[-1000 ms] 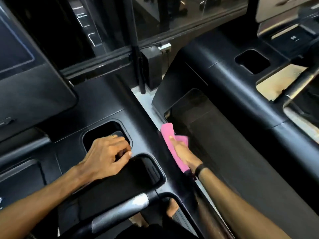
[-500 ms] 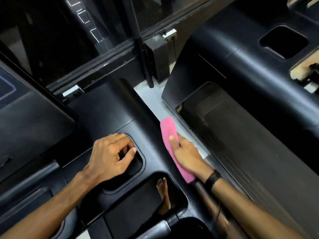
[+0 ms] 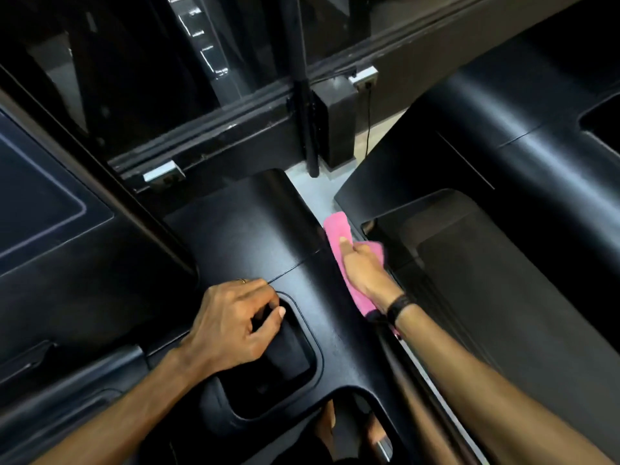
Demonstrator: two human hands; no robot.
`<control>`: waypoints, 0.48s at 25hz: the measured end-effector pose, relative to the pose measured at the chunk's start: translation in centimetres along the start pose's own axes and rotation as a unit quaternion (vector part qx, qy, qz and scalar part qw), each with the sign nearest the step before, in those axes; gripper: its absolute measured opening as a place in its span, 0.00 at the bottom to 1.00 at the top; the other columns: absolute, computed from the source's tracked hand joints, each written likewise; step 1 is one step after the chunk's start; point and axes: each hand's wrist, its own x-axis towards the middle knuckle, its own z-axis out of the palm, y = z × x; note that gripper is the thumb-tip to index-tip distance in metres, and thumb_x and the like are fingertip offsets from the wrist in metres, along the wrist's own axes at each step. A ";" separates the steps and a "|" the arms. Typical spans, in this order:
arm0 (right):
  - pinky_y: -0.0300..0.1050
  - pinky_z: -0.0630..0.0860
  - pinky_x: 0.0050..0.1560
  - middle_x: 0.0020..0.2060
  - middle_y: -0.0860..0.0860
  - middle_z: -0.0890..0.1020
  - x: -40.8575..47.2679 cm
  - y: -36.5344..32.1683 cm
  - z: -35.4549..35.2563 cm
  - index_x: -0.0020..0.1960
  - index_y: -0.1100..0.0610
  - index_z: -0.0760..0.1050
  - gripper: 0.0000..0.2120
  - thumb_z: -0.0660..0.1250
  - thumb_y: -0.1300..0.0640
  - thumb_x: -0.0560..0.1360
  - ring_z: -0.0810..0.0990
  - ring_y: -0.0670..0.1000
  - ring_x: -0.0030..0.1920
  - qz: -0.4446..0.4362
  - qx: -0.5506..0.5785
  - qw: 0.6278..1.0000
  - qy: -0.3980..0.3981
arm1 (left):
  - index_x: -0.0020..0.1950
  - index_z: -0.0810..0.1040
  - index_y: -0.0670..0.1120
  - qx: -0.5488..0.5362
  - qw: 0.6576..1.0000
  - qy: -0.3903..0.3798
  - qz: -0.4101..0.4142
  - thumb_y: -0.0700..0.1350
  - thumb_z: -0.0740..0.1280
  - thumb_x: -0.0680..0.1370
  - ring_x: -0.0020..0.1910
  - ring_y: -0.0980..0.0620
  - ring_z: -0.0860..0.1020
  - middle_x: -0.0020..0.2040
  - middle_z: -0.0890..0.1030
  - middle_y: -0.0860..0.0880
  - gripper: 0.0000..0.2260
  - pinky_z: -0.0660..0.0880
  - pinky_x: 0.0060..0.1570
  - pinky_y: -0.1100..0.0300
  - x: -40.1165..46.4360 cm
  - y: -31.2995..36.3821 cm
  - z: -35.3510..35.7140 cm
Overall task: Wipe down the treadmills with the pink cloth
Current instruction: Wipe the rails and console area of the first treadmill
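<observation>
Pink cloth (image 3: 338, 234) lengthwise along treadmill (image 3: 275, 236) edge under right hand (image 3: 367, 271).

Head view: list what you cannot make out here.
- Right hand: its palm and fingers lie against the pink cloth, hidden by the hand's back.
- Left hand: fingertips curl into the cup holder, hidden from view.
- Screen: cut off by the left edge.
- Wall socket: too small.
</observation>
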 end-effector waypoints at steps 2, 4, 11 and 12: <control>0.54 0.67 0.66 0.68 0.58 0.74 -0.3 -1.9 0.9 0.78 0.52 0.61 0.26 0.46 0.41 0.85 0.71 0.62 0.68 -0.057 -0.054 0.997 0.027 | 0.37 0.77 0.46 0.000 1.000 -0.005 0.006 0.47 0.67 0.73 0.28 0.54 0.69 0.31 0.70 0.55 0.07 0.68 0.30 0.60 0.1 0.2 0.1; 0.61 0.70 0.65 0.63 0.60 0.75 -1.4 -3.5 2.1 0.80 0.50 0.55 0.26 0.46 0.42 0.84 0.74 0.64 0.64 -0.131 -0.105 0.984 0.062 | 0.36 0.77 0.45 0.014 1.000 -0.017 0.005 0.47 0.67 0.71 0.28 0.52 0.70 0.31 0.70 0.54 0.06 0.67 0.31 0.61 0.2 0.0 0.2; 0.61 0.64 0.69 0.66 0.62 0.69 5.6 -9.3 2.4 0.79 0.47 0.59 0.25 0.51 0.43 0.84 0.65 0.65 0.69 -0.149 -0.126 0.979 0.059 | 0.35 0.75 0.46 0.036 0.998 -0.048 0.002 0.48 0.65 0.70 0.28 0.49 0.72 0.31 0.70 0.54 0.06 0.69 0.29 0.58 0.4 0.3 0.0; 0.60 0.65 0.67 0.63 0.61 0.70 4.5 -8.5 2.3 0.79 0.47 0.60 0.25 0.52 0.43 0.83 0.66 0.64 0.66 -0.187 -0.147 0.968 0.078 | 0.35 0.75 0.46 0.036 0.998 -0.045 0.003 0.48 0.65 0.70 0.28 0.49 0.72 0.31 0.70 0.54 0.07 0.69 0.29 0.58 0.4 0.3 0.0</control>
